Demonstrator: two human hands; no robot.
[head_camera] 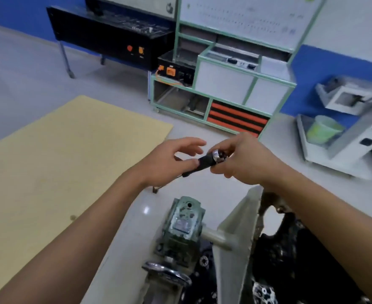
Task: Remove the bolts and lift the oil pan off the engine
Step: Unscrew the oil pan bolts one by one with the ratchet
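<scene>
Both hands are raised in front of me above the engine stand. My right hand pinches the chrome socket head of a black-handled ratchet wrench. My left hand holds the wrench's black handle with thumb and lower fingers, its upper fingers spread straight. Below, at the bottom of the view, the dark engine sits on a pale stand plate joined by a shaft to a green gearbox. I cannot make out the oil pan or its bolts.
A yellow board lies on the grey floor at left. Behind stand a green-framed training bench with orange drawers, a black console, and a white stand holding a green bucket at right.
</scene>
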